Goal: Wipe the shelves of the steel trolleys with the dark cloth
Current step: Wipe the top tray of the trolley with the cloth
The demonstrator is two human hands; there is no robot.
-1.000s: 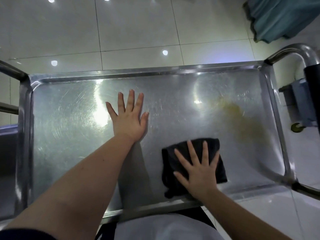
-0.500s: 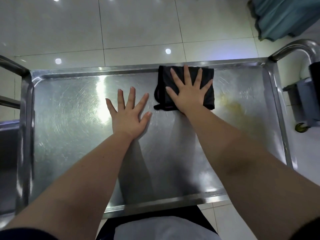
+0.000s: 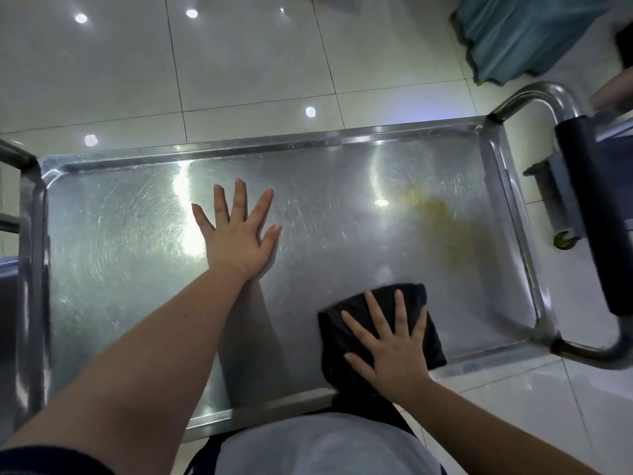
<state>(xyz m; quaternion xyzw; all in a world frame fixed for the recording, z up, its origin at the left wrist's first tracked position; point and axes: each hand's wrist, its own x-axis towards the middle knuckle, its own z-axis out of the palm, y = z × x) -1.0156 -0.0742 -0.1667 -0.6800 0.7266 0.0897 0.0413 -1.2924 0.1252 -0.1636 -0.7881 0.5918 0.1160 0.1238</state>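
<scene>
Wiping step, top shelf (image 3: 120, 241) of the steel trolley. Person's right hand (image 3: 390, 347) lies flat on the dark cloth (image 3: 432, 337), fingers straight and spread, pressing, not gripping. Cloth sits at the shelf's near edge, right of centre, against the near rim. Their left hand (image 3: 236, 234) is flat on bare steel mid-shelf, fingers splayed, holding nothing, probably bracing the trolley. Both arms reach forward and down, the left stretched further out. Yellowish smear (image 3: 442, 217) beyond the cloth, toward the far right, looks unwiped. Next move, my guess: push the cloth away from the body over that smear, firm palm pressure. Black-gripped handle (image 3: 589, 217) at right end.
</scene>
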